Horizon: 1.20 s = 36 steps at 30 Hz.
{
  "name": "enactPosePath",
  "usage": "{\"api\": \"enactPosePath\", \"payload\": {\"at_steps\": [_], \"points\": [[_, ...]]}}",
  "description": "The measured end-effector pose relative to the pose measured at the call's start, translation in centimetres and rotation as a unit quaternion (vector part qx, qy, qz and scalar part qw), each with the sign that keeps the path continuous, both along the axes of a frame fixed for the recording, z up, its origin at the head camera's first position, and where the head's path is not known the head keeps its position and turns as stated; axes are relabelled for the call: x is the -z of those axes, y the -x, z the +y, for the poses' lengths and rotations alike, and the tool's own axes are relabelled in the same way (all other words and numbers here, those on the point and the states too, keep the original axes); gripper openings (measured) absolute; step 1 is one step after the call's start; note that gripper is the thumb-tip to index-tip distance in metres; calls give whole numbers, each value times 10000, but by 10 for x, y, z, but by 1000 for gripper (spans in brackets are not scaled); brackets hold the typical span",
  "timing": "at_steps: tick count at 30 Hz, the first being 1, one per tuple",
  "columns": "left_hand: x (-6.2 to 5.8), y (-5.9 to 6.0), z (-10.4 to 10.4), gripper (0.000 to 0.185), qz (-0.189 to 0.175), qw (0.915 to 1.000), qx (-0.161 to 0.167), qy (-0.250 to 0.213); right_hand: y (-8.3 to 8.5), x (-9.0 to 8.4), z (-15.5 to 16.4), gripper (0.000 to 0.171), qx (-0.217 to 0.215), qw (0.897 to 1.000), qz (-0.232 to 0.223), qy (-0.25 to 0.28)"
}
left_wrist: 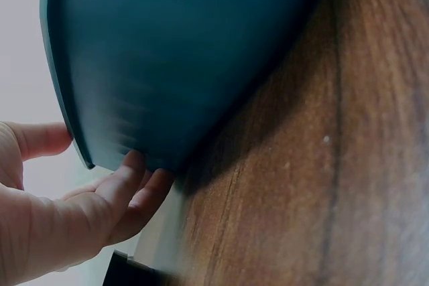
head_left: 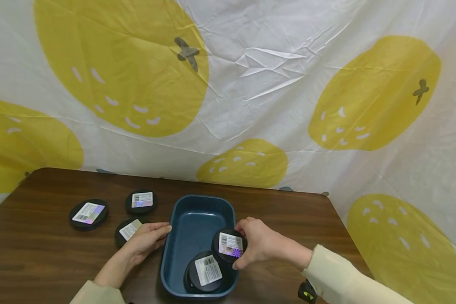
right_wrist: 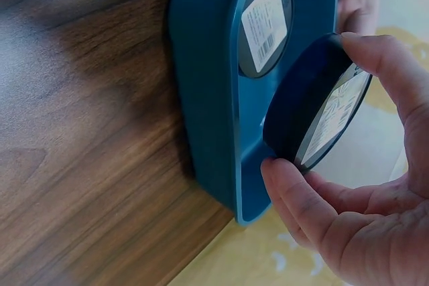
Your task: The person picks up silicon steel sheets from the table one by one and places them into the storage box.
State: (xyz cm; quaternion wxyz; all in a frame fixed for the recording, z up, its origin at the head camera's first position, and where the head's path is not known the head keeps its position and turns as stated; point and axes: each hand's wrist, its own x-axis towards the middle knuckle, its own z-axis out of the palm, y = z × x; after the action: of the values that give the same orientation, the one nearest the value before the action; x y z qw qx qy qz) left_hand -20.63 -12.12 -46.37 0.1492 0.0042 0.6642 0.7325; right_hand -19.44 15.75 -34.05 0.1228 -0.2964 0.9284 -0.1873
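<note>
Lying in blue tray [head_left: 190, 228] — disc [head_left: 208, 271]; right hand [head_left: 261, 241] holds another [head_left: 229, 245].

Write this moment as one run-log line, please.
right hand: holds black disc over blue tray; left hand: touches tray's left side; tray: at least one other disc; table: three discs

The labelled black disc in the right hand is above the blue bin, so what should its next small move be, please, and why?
Lowering the held disc into the blue bin seems sensible: the right hand holds it by its edge over the bin, another disc already lies inside, and the left hand touches the bin's side, perhaps steadying it.
</note>
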Motion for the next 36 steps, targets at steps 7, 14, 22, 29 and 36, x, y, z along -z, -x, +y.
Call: {"api": "enactPosePath", "payload": {"at_steps": [7,14,22,29,36], "points": [[1,-1,-1,47,-47,10000,27,-61,-1,-1,-5,64,-17,10000,9,-11],[1,-1,-1,47,-34,10000,30,-74,-3,-3,-10,66,-39,10000,-20,-27],[2,1,-1,48,-28,10000,18,-13,-1,-1,-13,65,-121,9998,-117,-47],[1,2,-1,48,4,10000,37,-9,-1,-3,-17,66,-113,9998,-152,-87],[1,2,-1,48,15,10000,54,-8,-2,-2,-22,67,-165,9994,-281,-118]]}}
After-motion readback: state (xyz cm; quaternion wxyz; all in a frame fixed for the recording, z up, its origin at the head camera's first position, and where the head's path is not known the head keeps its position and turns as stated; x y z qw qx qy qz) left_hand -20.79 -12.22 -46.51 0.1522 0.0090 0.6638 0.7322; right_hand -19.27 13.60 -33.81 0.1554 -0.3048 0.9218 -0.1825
